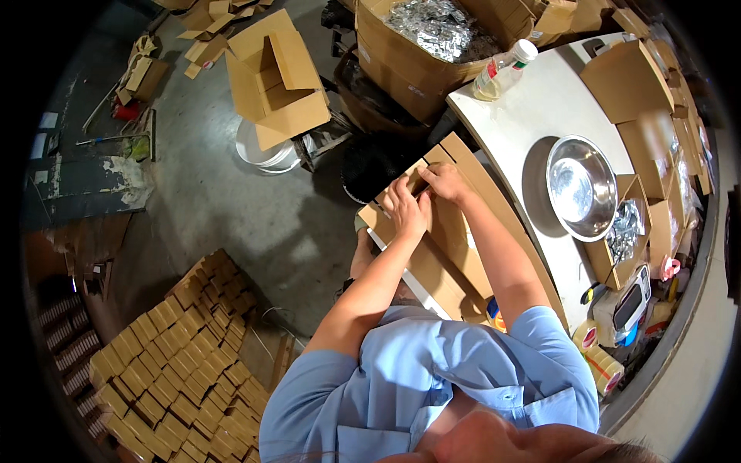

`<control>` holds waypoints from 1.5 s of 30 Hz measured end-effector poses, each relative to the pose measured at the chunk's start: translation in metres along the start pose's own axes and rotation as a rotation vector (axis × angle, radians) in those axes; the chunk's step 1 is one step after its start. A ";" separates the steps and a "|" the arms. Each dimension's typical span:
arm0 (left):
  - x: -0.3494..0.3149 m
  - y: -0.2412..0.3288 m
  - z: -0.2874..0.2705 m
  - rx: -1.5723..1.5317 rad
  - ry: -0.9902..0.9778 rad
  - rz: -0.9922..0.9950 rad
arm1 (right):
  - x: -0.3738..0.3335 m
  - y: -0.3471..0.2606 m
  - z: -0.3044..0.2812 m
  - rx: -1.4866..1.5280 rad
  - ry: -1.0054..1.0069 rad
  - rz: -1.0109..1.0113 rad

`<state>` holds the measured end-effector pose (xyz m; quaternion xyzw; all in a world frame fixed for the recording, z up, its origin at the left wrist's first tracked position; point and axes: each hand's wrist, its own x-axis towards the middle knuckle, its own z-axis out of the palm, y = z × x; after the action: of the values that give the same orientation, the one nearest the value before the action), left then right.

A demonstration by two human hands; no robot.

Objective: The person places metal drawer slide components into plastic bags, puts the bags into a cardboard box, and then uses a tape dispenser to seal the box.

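A brown cardboard box with slotted flaps lies in front of me, between my body and the white table. My left hand is bent over its far left end, fingers curled against the cardboard. Beside it, my right hand pinches at the same end, thumb and fingers close together. Both hands are on the cardboard near a dark gap. The exact edge under the fingers is partly hidden by the hands.
The white table carries a steel bowl, a plastic bottle and a small box of metal parts. A large carton of metal pieces stands beyond. An open carton is far left; stacked small boxes are near left.
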<state>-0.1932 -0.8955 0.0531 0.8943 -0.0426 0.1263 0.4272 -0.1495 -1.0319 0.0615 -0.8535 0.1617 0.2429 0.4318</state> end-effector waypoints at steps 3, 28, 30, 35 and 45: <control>-0.001 -0.023 0.009 -0.192 -0.176 -0.124 | -0.063 0.003 -0.008 -0.330 0.376 -0.192; 0.056 -0.044 -0.019 -0.370 -0.865 -0.240 | -0.158 -0.006 0.008 -0.018 0.341 -0.418; 0.065 -0.026 -0.035 -1.208 -1.049 -0.975 | -0.159 -0.004 0.005 -0.020 0.350 -0.411; 0.053 -0.045 -0.019 -1.068 -1.054 -0.698 | -0.159 -0.017 0.007 -0.021 0.348 -0.418; 0.055 -0.064 0.012 -0.610 -0.799 -0.545 | -0.215 -0.011 -0.024 -0.358 0.205 -0.093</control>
<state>-0.1265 -0.8632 0.0120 0.6876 -0.0031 -0.3544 0.6338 -0.3158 -1.0307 0.2006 -0.9434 0.1196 0.1594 0.2651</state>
